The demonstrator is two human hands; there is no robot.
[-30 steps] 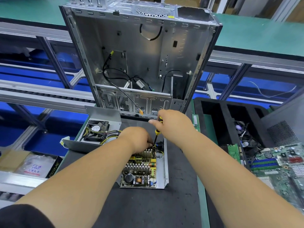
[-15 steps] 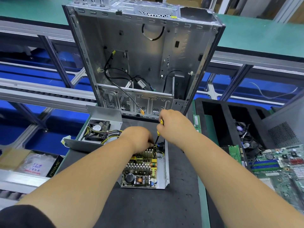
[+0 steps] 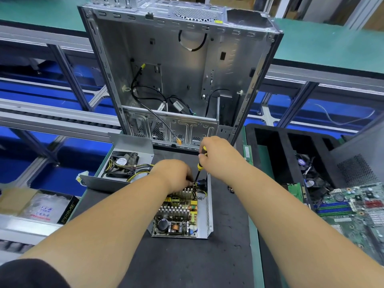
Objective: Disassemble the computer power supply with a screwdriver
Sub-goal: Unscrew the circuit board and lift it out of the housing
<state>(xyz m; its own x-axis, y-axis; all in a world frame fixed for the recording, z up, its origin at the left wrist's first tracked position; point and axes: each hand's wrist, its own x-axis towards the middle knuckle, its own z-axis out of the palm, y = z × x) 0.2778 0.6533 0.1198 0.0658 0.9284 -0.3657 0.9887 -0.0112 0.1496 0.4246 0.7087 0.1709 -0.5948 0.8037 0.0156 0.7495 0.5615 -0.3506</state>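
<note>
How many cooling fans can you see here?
3: one in the power supply cover left of the hands, two in the black tray on the right. More may be hidden.

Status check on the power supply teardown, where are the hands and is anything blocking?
Right hand grips yellow-black screwdriver, tip down at far end of open power supply board. Left hand steadies there. Nothing blocking.

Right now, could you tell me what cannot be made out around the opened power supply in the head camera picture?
- Screwdriver tip: the yellow-and-black screwdriver ends among dark parts; the screw is too small to see.
- Left hand fingertips: hidden behind its own knuckles, so what they touch is unclear.
- Far end of the open grey metal power supply: covered by the left hand.
- Screwdriver handle: mostly wrapped by the right hand.
</note>
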